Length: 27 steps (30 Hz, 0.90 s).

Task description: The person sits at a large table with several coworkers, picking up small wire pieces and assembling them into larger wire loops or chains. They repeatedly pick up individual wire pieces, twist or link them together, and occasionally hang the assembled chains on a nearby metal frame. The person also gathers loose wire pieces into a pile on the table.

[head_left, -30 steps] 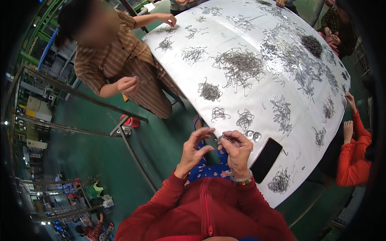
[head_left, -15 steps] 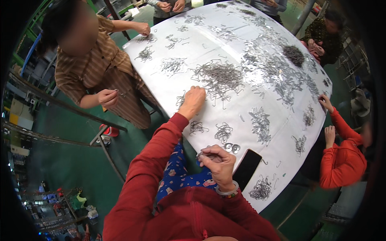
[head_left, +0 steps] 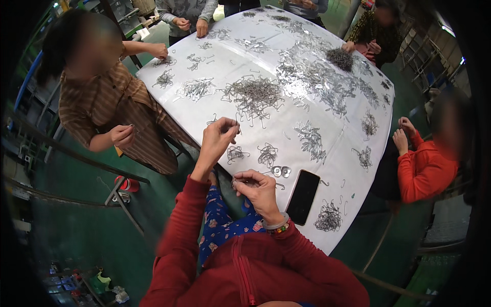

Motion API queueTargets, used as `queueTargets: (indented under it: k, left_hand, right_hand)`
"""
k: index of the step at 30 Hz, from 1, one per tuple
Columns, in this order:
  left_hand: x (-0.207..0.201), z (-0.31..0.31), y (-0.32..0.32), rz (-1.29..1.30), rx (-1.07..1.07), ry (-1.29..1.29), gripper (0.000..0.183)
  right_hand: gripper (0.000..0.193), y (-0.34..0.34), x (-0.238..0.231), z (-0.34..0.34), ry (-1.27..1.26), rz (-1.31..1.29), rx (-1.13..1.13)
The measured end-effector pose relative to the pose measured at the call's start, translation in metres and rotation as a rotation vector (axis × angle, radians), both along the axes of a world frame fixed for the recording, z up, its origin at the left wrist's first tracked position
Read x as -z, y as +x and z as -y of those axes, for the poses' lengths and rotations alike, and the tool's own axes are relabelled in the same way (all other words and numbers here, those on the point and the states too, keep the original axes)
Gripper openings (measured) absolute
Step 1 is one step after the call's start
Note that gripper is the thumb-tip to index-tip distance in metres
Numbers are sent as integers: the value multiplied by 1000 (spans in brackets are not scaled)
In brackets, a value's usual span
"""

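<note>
My left hand [head_left: 216, 144] is raised over the near left edge of the table, thumb and forefinger pinched on a thin wire hook that barely shows at the fingertips. Lower and to the right, my right hand [head_left: 260, 193] is closed in a pinch just off the table edge, holding a small metal piece too small to make out. Past my left hand lies a large pile of dark wire hooks [head_left: 253, 93]. Two smaller hook clusters, one on the left [head_left: 236, 154] and one on the right [head_left: 267, 154], sit between my hands and that pile.
Two round metal pieces [head_left: 281, 171] and a black phone [head_left: 304, 197] lie on the white tabletop [head_left: 204, 110]. Flat silvery strips [head_left: 311, 140] are spread beyond. Co-workers stand or sit around the table, one in a striped shirt [head_left: 110, 97] at left, one in orange [head_left: 427, 171] at right.
My left hand has come up off the hooks beside the big pile and back toward my right hand, now with its fingertips pinched. My right hand stays pinched.
</note>
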<state>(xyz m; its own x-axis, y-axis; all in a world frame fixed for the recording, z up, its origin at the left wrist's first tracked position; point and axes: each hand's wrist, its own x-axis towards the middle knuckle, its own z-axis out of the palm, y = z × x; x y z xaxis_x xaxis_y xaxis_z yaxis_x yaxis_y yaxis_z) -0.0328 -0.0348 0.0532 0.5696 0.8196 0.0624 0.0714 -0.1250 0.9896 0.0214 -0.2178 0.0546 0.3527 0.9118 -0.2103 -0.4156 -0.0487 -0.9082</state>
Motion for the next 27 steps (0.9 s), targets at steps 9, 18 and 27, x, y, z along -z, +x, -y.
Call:
queueTargets:
  k: [9, 18, 27]
  left_hand:
    - [51, -72, 81, -377, 7, 694, 30]
    - [13, -17, 7, -235, 44, 83, 16]
    - [-33, 101, -91, 1, 60, 275, 12]
  right_hand:
    - [18, -7, -5, 15, 44, 90, 3]
    - [17, -3, 4, 13, 112, 40, 63]
    - [14, -9, 2, 7, 133, 59, 101]
